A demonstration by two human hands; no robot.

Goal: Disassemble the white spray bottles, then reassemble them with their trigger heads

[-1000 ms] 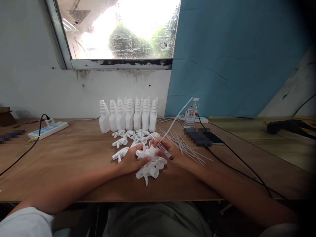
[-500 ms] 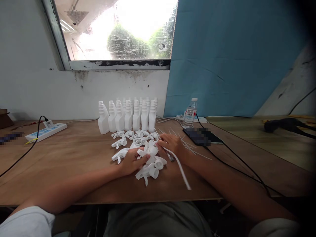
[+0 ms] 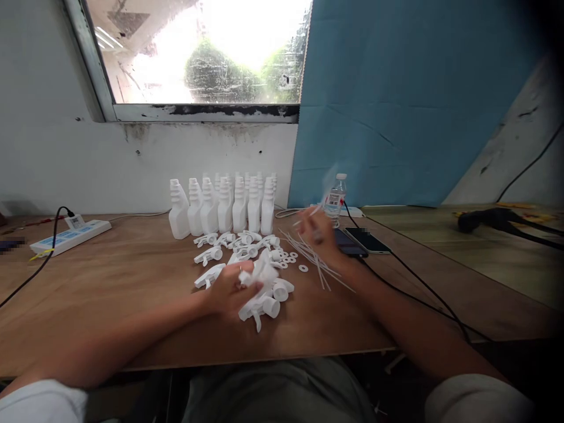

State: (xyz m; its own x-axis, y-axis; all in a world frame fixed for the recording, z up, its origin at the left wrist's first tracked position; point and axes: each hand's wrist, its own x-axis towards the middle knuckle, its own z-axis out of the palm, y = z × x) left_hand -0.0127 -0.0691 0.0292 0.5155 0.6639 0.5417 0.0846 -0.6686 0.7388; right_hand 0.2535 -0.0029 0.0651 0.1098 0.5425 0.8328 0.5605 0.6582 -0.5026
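My left hand (image 3: 231,288) is closed on a white spray trigger head (image 3: 263,273), which is blurred by motion. More white trigger heads (image 3: 208,255) lie behind it, and others (image 3: 272,306) lie in front. My right hand (image 3: 318,232) is raised over the table to the right, its fingers pinched round a thin white tube (image 3: 311,210) smeared by motion. Below this hand lie several thin white tubes (image 3: 318,262) and, to their left, small white rings (image 3: 303,268).
White bottles (image 3: 239,205) stand in rows by the wall. At the right are a clear water bottle (image 3: 337,194), two phones (image 3: 368,240) with black cables, and a black object (image 3: 484,220). A power strip (image 3: 70,238) sits at the left on the brown table (image 3: 145,264).
My right hand has moved up and away from the trigger head, swinging the white tube upward. The rings and more tubes are now uncovered. My left hand keeps its hold near the same spot.
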